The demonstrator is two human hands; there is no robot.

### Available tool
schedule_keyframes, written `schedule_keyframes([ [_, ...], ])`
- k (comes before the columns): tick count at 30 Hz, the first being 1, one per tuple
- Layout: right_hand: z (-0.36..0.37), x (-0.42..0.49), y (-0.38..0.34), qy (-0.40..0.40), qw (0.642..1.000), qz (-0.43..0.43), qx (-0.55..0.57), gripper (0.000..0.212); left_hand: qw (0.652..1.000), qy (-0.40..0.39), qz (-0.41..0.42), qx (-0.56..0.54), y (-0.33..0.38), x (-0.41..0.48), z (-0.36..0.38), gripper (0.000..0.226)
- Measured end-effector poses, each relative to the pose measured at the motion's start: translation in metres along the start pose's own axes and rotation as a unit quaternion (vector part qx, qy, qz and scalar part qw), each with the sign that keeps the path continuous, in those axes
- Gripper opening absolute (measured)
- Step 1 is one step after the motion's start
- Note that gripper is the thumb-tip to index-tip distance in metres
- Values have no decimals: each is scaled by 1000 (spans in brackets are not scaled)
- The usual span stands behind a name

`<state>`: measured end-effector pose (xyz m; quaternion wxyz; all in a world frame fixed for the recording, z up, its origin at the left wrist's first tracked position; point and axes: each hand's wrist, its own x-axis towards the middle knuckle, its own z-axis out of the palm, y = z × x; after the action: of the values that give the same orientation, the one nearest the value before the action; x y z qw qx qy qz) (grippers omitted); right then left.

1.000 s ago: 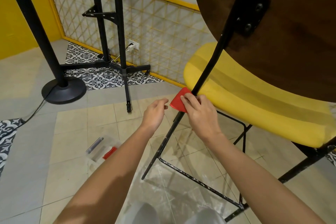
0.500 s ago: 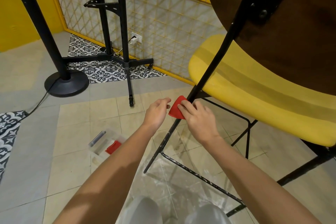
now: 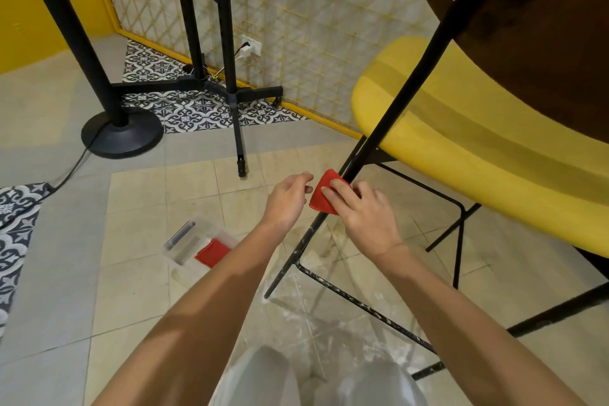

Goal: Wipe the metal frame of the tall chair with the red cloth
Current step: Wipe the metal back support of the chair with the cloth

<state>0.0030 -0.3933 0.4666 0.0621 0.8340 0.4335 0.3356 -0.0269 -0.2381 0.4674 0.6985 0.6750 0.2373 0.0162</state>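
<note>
Now, red cloth (image 3: 321, 198) in right hand (image 3: 365, 216), against frame (image 3: 392, 112)

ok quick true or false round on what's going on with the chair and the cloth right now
1. The right hand holds the red cloth against a black chair leg. True.
2. The left hand grips the footrest bar. False: it hovers beside the red cloth, holding nothing.
3. A clear box on the floor has something red in it. True.
4. The chair seat is blue. False: the chair seat is yellow.
</note>
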Motion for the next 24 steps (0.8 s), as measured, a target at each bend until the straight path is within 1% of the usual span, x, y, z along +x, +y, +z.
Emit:
schedule_keyframes([
  [2,5,-3,-6,-10,1000,16,12,55,1000,6,-6,-1,-5,1,-1,34],
  [6,7,-3,-16,-57,998,18,26,57,1000,18,-19,4,-10,5,-3,36],
  [8,4,0,-18,-64,997,30,27,56,1000,19,-19,2,-10,6,-4,36],
  [11,-5,5,-10,-24,998,48,23,53,1000,23,-16,-9,-8,8,-6,36],
  [14,-10,10,5,56,996,61,21,39,1000,19,-18,-11,-7,9,-5,36],
  [16,-11,12,14,78,996,43,13,34,1000,18,-16,-9,-6,10,-4,36],
  [20,-5,10,16,75,997,19,16,32,1000,19,-10,-5,1,14,-1,37],
  [22,-2,7,11,53,999,-4,10,33,1000,13,-9,-5,3,13,1,38],
  [24,0,0,5,15,999,-28,4,36,1000,5,-4,1,4,10,4,39],
])
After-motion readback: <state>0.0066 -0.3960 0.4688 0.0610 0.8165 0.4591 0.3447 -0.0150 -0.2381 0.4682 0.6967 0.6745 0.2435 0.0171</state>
